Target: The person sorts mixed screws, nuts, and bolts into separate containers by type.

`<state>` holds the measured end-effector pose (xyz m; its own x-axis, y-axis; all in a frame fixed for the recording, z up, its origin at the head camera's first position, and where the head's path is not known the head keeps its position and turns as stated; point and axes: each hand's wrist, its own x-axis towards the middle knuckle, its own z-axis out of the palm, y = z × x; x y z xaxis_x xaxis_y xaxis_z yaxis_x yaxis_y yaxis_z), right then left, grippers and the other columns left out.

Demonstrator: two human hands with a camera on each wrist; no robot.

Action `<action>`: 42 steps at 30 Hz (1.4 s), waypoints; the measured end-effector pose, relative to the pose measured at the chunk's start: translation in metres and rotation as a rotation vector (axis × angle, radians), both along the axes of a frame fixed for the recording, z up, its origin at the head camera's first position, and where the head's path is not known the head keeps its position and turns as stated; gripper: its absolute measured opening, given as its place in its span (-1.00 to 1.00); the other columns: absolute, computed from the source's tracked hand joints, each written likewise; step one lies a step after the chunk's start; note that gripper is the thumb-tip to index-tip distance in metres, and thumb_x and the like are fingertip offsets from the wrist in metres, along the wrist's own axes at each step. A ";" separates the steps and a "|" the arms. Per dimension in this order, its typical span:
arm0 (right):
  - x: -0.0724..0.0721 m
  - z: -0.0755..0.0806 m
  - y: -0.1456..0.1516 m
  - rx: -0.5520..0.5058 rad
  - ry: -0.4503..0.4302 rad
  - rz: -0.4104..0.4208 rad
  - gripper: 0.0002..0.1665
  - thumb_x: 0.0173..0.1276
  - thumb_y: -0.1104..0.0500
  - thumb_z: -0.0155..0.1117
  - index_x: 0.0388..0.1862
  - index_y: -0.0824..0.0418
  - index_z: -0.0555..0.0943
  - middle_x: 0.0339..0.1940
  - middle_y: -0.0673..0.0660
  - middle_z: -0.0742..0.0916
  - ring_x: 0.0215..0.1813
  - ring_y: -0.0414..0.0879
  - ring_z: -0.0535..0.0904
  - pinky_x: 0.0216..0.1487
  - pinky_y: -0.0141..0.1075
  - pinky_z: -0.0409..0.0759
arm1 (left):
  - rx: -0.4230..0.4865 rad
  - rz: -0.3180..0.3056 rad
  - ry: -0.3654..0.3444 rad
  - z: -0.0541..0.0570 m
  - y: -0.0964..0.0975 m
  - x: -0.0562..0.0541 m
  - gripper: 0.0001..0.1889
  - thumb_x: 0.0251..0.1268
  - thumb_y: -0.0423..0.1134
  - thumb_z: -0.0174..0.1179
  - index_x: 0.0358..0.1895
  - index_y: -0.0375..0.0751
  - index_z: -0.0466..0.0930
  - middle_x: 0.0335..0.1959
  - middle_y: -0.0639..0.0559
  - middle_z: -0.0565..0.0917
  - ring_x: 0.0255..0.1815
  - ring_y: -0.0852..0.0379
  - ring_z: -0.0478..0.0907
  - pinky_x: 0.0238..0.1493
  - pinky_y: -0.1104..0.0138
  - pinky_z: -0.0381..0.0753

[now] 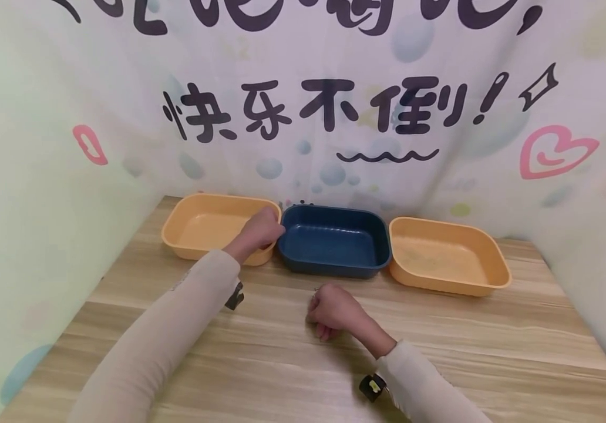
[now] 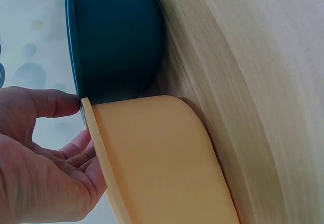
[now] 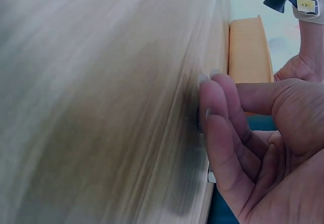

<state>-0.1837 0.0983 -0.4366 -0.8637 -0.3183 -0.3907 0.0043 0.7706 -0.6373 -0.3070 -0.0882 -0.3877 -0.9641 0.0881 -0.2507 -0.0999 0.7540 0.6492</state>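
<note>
My left hand (image 1: 262, 228) is at the right end of the left yellow bin (image 1: 197, 254). In the left wrist view, its thumb and fingers (image 2: 81, 171) pinch the bin's rim beside the corner of the blue bin (image 2: 116, 37). Just in front of the blue bin, my right hand (image 1: 335, 310) is low at the tabletop with its fingers bent together. A small, shiny thing (image 3: 211, 176) shows past the fingers in the right wrist view. Most of it is hidden by the hand, so its kind cannot be told.
Three bins stand in a row along the back of the wooden table (image 1: 261, 364), the right yellow bin (image 1: 440, 285) being the third. A printed cloth (image 1: 303, 53) hangs right behind them. Black camera mounts (image 1: 371, 386) stick out from both wrists.
</note>
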 end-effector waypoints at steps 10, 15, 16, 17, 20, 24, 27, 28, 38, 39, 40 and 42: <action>-0.001 0.003 0.003 -0.112 -0.040 0.012 -0.83 0.25 0.24 0.34 -0.54 0.23 0.66 -0.79 0.08 0.64 -0.74 -0.15 0.58 -0.69 -0.29 0.55 | 0.063 0.000 0.002 0.002 0.001 -0.001 -0.68 0.22 -0.42 -0.01 -0.66 -0.14 0.15 -0.78 0.06 0.22 -0.83 0.12 0.20 -0.73 0.35 0.16; -0.005 0.006 0.006 -0.221 -0.073 -0.022 -0.86 0.30 0.27 0.24 -0.45 0.27 0.65 -0.77 0.10 0.64 -0.72 -0.15 0.58 -0.65 -0.28 0.58 | 0.100 0.017 -0.013 0.001 0.001 -0.002 -0.68 0.24 -0.42 0.02 -0.64 -0.15 0.17 -0.76 0.06 0.22 -0.80 0.13 0.22 -0.72 0.36 0.20; -0.006 0.007 0.007 -0.237 -0.086 -0.030 -0.86 0.32 0.27 0.22 -0.43 0.27 0.65 -0.76 0.11 0.65 -0.71 -0.15 0.58 -0.64 -0.28 0.58 | 0.097 0.017 -0.016 0.001 0.001 -0.003 -0.68 0.25 -0.41 0.02 -0.63 -0.15 0.18 -0.75 0.06 0.22 -0.79 0.12 0.23 -0.71 0.36 0.22; -0.008 0.008 0.008 -0.253 -0.100 -0.037 -0.86 0.33 0.27 0.21 -0.41 0.28 0.65 -0.75 0.12 0.65 -0.71 -0.15 0.58 -0.63 -0.28 0.59 | 0.096 0.018 -0.021 0.001 0.001 -0.003 -0.69 0.25 -0.41 0.02 -0.63 -0.15 0.19 -0.75 0.06 0.23 -0.78 0.12 0.24 -0.70 0.36 0.24; -0.011 0.012 0.009 -0.296 -0.149 -0.049 -0.84 0.37 0.24 0.20 -0.32 0.31 0.66 -0.71 0.13 0.67 -0.68 -0.14 0.59 -0.59 -0.29 0.61 | 0.090 0.017 -0.029 0.000 0.001 -0.004 -0.70 0.24 -0.42 0.01 -0.62 -0.15 0.20 -0.74 0.05 0.24 -0.76 0.11 0.25 -0.68 0.35 0.28; -0.017 0.021 0.009 -0.390 -0.208 -0.058 -0.78 0.36 0.21 0.22 -0.20 0.38 0.65 -0.66 0.14 0.68 -0.65 -0.14 0.61 -0.55 -0.31 0.62 | 0.092 0.023 -0.037 0.000 0.000 -0.006 -0.69 0.25 -0.42 0.01 -0.63 -0.15 0.19 -0.74 0.06 0.23 -0.74 0.12 0.26 -0.68 0.35 0.29; -0.023 0.030 0.011 -0.477 -0.244 -0.085 -0.72 0.36 0.19 0.22 -0.14 0.41 0.62 -0.64 0.13 0.67 -0.63 -0.13 0.62 -0.51 -0.31 0.64 | 0.094 0.034 -0.051 0.000 0.000 -0.006 -0.69 0.26 -0.41 0.03 -0.63 -0.15 0.20 -0.73 0.06 0.24 -0.72 0.10 0.28 -0.65 0.34 0.31; -0.025 0.033 0.012 -0.502 -0.251 -0.098 -0.71 0.36 0.18 0.22 -0.12 0.41 0.62 -0.64 0.13 0.67 -0.63 -0.13 0.62 -0.50 -0.32 0.64 | 0.093 0.036 -0.057 0.000 0.000 -0.006 -0.69 0.27 -0.40 0.03 -0.62 -0.15 0.21 -0.72 0.06 0.24 -0.70 0.10 0.29 -0.63 0.34 0.32; -0.053 0.061 0.030 -0.667 -0.279 -0.215 -0.55 0.41 0.13 0.22 0.10 0.47 0.51 -0.66 0.06 0.65 -0.62 -0.17 0.61 -0.50 -0.37 0.62 | 0.103 0.036 -0.082 0.001 0.000 -0.006 -0.74 0.30 -0.39 0.04 -0.55 -0.18 0.25 -0.68 0.02 0.28 -0.64 0.06 0.34 -0.54 0.31 0.41; -0.056 0.063 0.032 -0.678 -0.278 -0.223 -0.53 0.42 0.13 0.21 0.12 0.48 0.49 -0.66 0.05 0.64 -0.62 -0.17 0.61 -0.49 -0.38 0.62 | 0.108 0.036 -0.083 0.001 -0.001 -0.006 -0.74 0.29 -0.40 0.04 -0.56 -0.18 0.25 -0.69 0.03 0.27 -0.65 0.07 0.33 -0.55 0.31 0.40; -0.058 0.065 0.034 -0.688 -0.277 -0.233 -0.52 0.43 0.13 0.20 0.14 0.48 0.47 -0.66 0.05 0.64 -0.62 -0.17 0.61 -0.48 -0.38 0.62 | 0.114 0.038 -0.084 0.000 -0.001 -0.006 -0.74 0.29 -0.40 0.04 -0.55 -0.17 0.24 -0.69 0.03 0.27 -0.66 0.07 0.32 -0.55 0.31 0.40; -0.063 0.068 0.038 -0.702 -0.266 -0.250 -0.52 0.44 0.13 0.19 0.16 0.48 0.46 -0.65 0.04 0.64 -0.61 -0.18 0.62 -0.47 -0.39 0.62 | 0.124 0.038 -0.085 -0.001 -0.001 -0.006 -0.73 0.29 -0.41 0.04 -0.56 -0.17 0.23 -0.69 0.03 0.27 -0.67 0.08 0.31 -0.57 0.32 0.37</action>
<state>-0.2465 0.1366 -0.3682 -0.8479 -0.3759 -0.3740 0.3447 0.1452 -0.9274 -0.3130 -0.0892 -0.3884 -0.9430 0.0876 -0.3209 -0.1850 0.6636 0.7248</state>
